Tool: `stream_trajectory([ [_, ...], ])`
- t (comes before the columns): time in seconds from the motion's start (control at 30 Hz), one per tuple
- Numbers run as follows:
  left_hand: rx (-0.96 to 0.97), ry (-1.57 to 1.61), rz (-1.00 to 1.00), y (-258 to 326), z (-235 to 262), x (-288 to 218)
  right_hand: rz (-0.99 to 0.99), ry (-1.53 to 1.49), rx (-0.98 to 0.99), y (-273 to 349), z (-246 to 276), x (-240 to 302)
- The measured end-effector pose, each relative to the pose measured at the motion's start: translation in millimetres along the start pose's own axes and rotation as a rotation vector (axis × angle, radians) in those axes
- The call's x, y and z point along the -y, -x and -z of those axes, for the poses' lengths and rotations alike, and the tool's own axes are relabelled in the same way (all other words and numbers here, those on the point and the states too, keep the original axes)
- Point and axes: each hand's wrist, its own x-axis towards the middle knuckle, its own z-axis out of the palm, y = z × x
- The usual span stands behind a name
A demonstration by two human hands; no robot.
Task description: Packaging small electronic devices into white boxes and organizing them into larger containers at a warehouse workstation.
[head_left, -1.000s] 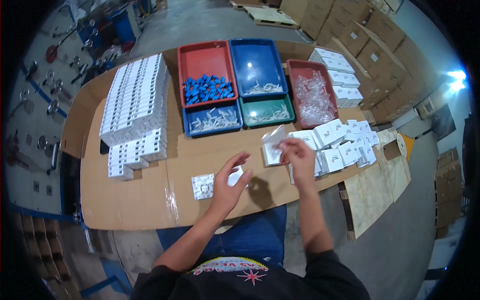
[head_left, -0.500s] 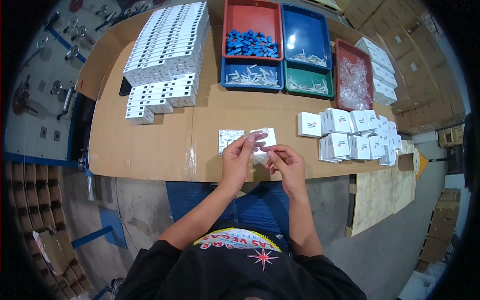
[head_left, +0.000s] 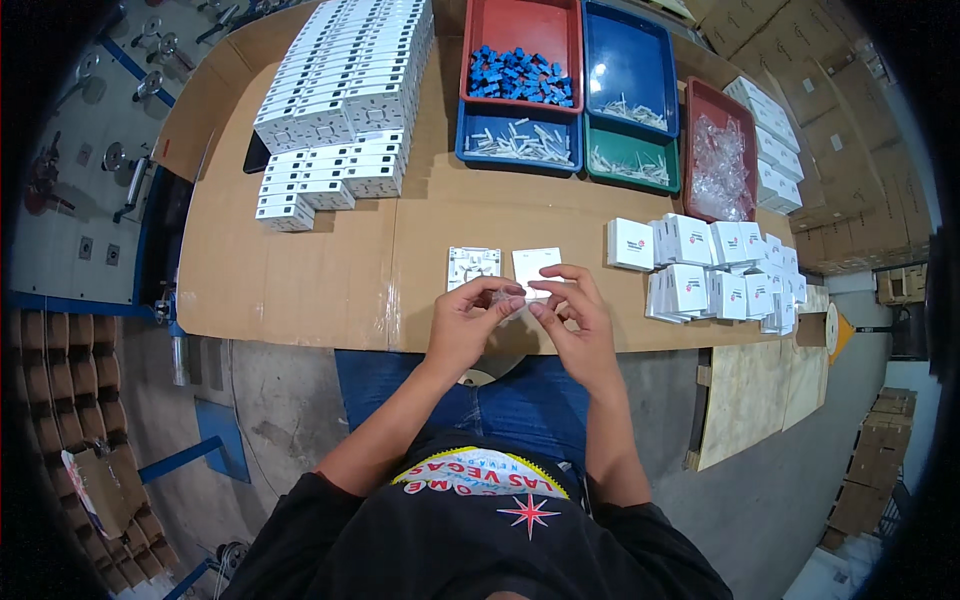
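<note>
My left hand [head_left: 468, 322] and my right hand [head_left: 580, 328] meet near the table's front edge. Between their fingertips is a small clear plastic bag [head_left: 511, 303], pinched from both sides; whether anything lies inside it is too small to tell. Just beyond my left hand a white square plate with moulded fittings [head_left: 474, 262] lies on the cardboard. A plain white square piece [head_left: 537, 262] rests beside it, partly covered by my right fingers.
Tall rows of white housings [head_left: 335, 110] stand at the back left. Blue pieces fill part of a red tray [head_left: 520, 25]; small pale parts lie in a blue tray [head_left: 470, 152] and a green tray [head_left: 600, 180]. Clear bags [head_left: 722, 160] fill another tray. White boxes [head_left: 632, 243] cluster at the right.
My fingers have drawn closer together around the clear bag, which now looks bunched up. The white square piece shows more fully. The whole view has shifted slightly.
</note>
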Motion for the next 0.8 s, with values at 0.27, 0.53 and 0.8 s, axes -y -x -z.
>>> stream_trajectory([
  [0.27,0.164,-0.195,0.097,2,16,4,0.109,0.286,0.287,-11,19,5],
  [0.53,0.244,-0.104,0.229,-3,24,2,-0.048,0.364,0.381,-7,24,5],
  [0.8,0.127,-0.484,-0.013,-5,34,-17,-0.104,0.441,0.350,-5,16,0],
])
